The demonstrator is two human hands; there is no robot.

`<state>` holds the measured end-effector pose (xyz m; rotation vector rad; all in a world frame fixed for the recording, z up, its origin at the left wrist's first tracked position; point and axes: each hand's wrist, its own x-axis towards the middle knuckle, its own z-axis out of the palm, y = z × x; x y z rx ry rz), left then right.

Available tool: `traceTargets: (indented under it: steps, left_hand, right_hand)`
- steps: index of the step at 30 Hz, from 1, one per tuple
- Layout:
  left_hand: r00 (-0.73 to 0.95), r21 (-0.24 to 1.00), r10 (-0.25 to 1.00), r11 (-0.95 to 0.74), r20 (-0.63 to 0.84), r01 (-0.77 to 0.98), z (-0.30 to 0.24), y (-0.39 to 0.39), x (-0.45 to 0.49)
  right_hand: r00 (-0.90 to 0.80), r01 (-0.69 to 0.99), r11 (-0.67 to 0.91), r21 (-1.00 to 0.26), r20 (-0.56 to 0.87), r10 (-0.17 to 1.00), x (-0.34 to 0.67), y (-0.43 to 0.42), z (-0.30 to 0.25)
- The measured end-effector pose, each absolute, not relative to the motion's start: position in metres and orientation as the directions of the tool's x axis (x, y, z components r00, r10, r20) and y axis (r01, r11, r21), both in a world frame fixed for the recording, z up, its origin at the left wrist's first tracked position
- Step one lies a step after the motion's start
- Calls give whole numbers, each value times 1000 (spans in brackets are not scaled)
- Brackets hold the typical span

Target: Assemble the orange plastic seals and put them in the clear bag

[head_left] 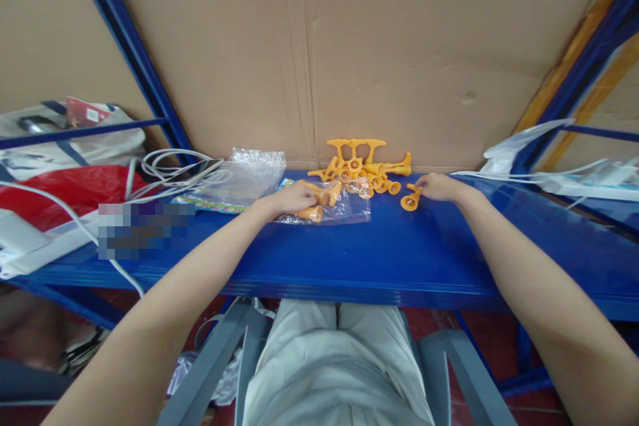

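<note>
A heap of orange plastic trumpet-shaped toys (363, 170) lies at the back of the blue shelf (379, 259), against the cardboard wall. My left hand (293, 198) is closed on a clear plastic bag (344, 210) that has a few orange toys in it. My right hand (435, 186) reaches to the right side of the heap, with its fingers pinched on one orange toy (411, 200) that rests on the shelf.
A stack of crinkled clear bags (244, 176) and coiled white cables (167, 170) lie at the left. Further left are a red bag (74, 186) and white boxes. White plastic sheets and cords (554, 176) lie at the right. Blue shelf posts rise at both sides.
</note>
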<state>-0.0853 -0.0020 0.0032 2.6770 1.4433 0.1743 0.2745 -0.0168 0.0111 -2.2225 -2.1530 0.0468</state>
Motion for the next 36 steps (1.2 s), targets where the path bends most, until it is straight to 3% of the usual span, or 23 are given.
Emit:
traceTargets:
  steps: [4,15,19,23,28,32,36]
  left_hand:
    - [522,158,852,-521,40,839,5,-5,-84]
    - [522,194,852,-518,37,833,4,-3,-85]
    - [511,197,858,-510,46,837,2,-1,-86]
    - [525,189,850,-522,42,831,2,-1,-85]
    - [515,191,857,-512,37,838,4,-4,-84]
    - [496,226,868,-489,29,842,6,-5,-84]
    - [511,295,859,-497,36,816,8,-7,-84]
  right_hand:
    - [-5,995,-10,103,137,991,279,-11,1]
    - [21,980,-31,199,51,998,271,-21,7]
    - [-8,971,-41,234,206,979,280,-24,14]
    - [-157,981,94,170,413,897,293,-20,20]
    - [-347,922,384,44,536,770,299,-16,28]
    - [-425,846,530,-59,525,737,289,-20,31]
    - [-429,869,493,-50,420,799,264,-28,26]
